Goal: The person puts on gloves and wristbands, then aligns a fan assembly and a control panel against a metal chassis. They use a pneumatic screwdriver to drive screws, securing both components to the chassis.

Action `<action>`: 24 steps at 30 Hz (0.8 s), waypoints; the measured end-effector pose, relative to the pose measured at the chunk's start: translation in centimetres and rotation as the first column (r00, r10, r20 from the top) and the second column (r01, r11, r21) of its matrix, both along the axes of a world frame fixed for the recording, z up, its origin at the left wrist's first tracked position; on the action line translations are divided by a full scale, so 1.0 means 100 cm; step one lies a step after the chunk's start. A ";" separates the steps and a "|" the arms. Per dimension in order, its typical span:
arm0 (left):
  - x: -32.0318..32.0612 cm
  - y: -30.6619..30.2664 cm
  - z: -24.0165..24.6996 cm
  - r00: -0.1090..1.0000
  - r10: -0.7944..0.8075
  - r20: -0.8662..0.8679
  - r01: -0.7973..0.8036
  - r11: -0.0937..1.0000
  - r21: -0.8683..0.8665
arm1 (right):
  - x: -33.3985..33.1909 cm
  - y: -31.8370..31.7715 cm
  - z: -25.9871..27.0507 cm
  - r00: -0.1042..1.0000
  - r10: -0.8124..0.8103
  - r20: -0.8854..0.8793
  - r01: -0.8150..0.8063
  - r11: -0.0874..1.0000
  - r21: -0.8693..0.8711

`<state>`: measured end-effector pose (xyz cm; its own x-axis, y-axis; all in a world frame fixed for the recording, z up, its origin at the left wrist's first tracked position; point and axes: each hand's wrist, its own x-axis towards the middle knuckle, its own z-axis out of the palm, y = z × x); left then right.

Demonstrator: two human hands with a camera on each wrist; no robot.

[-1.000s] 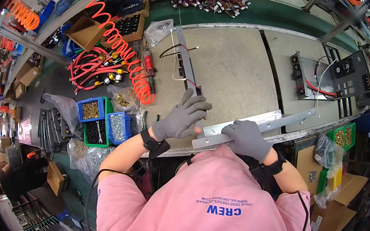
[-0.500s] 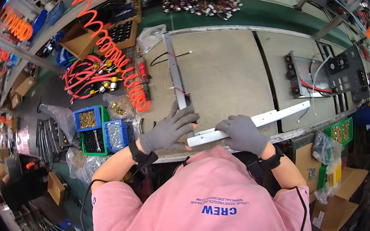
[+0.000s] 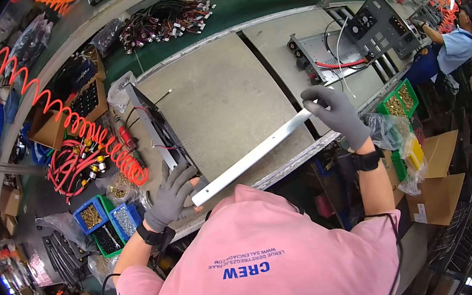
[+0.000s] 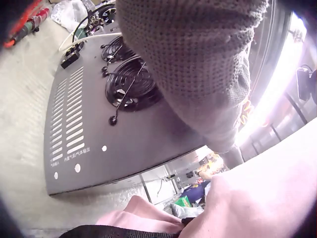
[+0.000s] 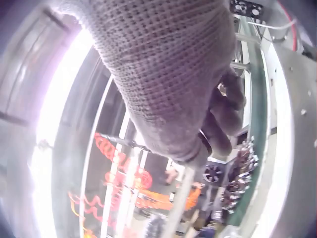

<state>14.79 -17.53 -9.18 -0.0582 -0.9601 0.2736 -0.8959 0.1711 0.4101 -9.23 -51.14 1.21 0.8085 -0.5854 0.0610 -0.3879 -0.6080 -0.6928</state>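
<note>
In the head view a long silvery metal bar [image 3: 252, 156] slants over the bench. The gloved right hand [image 3: 338, 115] pinches its upper end; the right wrist view shows that hand [image 5: 163, 74] with curled fingers and a pale bar [image 5: 181, 201] below them. The gloved left hand [image 3: 171, 195] has spread fingers at the near end of a dark panel [image 3: 159, 130], with its thumb beside the bar's lower end. In the left wrist view the panel [image 4: 94, 131] shows slots and round fan grilles [image 4: 131, 84] next to the left hand [image 4: 193, 64], whose fingertips are hidden.
Screw bins [image 3: 123, 221], red hoses [image 3: 73, 167] and a red tool [image 3: 125, 135] lie left. A wire bundle [image 3: 163, 20] is at the back. An open metal chassis [image 3: 331, 56] stands right, near another person [image 3: 455, 50]. Orange coiled hose [image 3: 87, 127] hangs left.
The right hand has moved away from the left hand to the bar's far end and curled round it. The bar now slants more steeply; the head view has turned. The left hand stays by the panel's end.
</note>
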 end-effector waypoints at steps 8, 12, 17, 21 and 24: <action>-0.001 0.001 0.011 0.993 -0.035 0.116 0.029 0.998 0.056 | 0.022 0.066 -0.039 0.918 0.393 -0.054 -0.389 0.864 -0.319; -0.006 0.008 -0.001 0.999 -0.031 0.037 0.029 0.998 0.052 | 0.070 0.117 -0.041 0.756 0.654 0.003 -0.618 0.715 -0.326; -0.018 0.012 0.002 0.990 0.099 0.104 -0.087 0.990 -0.114 | 0.136 0.155 -0.051 0.605 0.755 0.252 -0.696 0.655 -0.293; -0.025 0.019 0.003 0.980 0.197 -0.023 -0.199 0.971 -0.130 | 0.175 0.164 -0.051 0.549 0.753 0.363 -0.816 0.577 0.037; -0.029 0.017 0.003 0.971 0.194 -0.142 -0.205 0.977 -0.063 | 0.191 0.175 -0.056 0.698 0.492 0.521 -0.682 0.233 0.694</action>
